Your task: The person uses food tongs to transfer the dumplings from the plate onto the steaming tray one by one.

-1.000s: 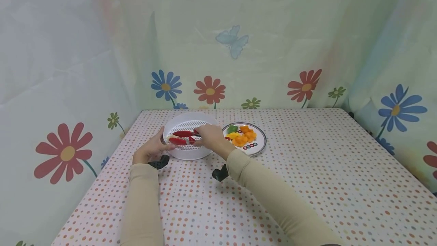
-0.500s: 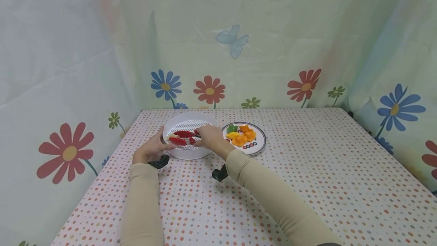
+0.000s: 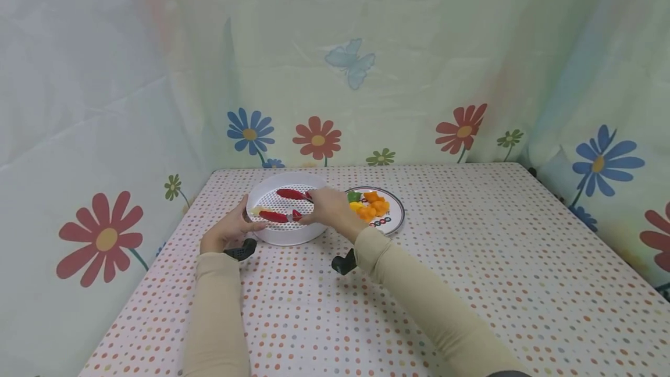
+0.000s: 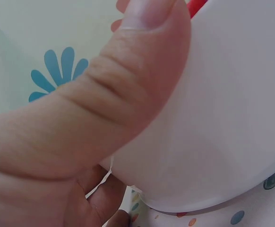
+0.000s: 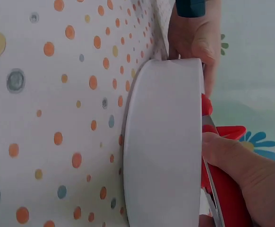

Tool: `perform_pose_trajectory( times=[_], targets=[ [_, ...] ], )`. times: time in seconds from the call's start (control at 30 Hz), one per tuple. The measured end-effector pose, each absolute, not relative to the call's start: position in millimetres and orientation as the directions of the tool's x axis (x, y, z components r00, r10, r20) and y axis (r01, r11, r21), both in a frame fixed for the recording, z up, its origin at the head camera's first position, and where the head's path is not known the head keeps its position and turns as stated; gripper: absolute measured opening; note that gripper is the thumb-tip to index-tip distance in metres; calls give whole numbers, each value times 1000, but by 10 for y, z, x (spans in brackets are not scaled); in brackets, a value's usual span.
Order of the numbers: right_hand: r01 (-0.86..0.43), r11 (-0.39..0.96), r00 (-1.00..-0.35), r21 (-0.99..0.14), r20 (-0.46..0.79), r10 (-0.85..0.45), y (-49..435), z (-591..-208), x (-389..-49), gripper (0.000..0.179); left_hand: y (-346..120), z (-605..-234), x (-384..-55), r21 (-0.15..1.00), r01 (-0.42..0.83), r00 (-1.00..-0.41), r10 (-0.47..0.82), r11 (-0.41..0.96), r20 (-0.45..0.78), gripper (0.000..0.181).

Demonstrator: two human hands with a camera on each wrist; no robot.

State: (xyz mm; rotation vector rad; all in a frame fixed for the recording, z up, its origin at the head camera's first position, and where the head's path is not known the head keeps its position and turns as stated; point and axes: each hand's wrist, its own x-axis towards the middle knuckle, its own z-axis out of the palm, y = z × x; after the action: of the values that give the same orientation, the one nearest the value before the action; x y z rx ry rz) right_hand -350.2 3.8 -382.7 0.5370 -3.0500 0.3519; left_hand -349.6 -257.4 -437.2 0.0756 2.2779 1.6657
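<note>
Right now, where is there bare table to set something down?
The bare table is a wide stretch right of the plate and right sleeve, plus a patch between it and the left sleeve, nearer than the white basket. Crowded: the basket, with left hand, right hand and red tongs at it, the plate close beside.

Two hands (image 3: 231,230) (image 3: 332,212), one strainer (image 3: 287,239), one plate (image 3: 395,219), one tongs (image 3: 273,216)

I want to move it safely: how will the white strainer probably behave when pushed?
The white strainer would probably slide rather than tip, being wide and low. It seems stiff, as it looks round although the left hand grips it.
</note>
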Motion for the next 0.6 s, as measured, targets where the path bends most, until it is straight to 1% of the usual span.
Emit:
perform_pose_trajectory(
  times=[0.13, 0.27, 0.4, 0.5, 0.6],
  targets=[
    [-321, 922, -947, -219, 103, -305, 212, -3796, -3507, 83, -2565, -4375, -3485, 934, -145, -948, 225, 328, -226, 128],
    [-277, 932, -960, -233, 98, -261, 471, -3713, -3477, 90, -2548, -4358, -3497, 925, -131, -950, 222, 357, -220, 129],
    [-227, 939, -973, -258, 95, -209, 781, -3626, -3432, 92, -2550, -4338, -3511, 920, -95, -955, 225, 380, -192, 126],
    [-192, 945, -980, -263, 97, -173, 1004, -3579, -3399, 93, -2568, -4331, -3506, 912, -108, -955, 213, 397, -206, 127],
    [-184, 950, -982, -254, 93, -165, 1197, -3555, -3372, 95, -2595, -4341, -3505, 905, -126, -953, 204, 406, -224, 129]
  ],
)
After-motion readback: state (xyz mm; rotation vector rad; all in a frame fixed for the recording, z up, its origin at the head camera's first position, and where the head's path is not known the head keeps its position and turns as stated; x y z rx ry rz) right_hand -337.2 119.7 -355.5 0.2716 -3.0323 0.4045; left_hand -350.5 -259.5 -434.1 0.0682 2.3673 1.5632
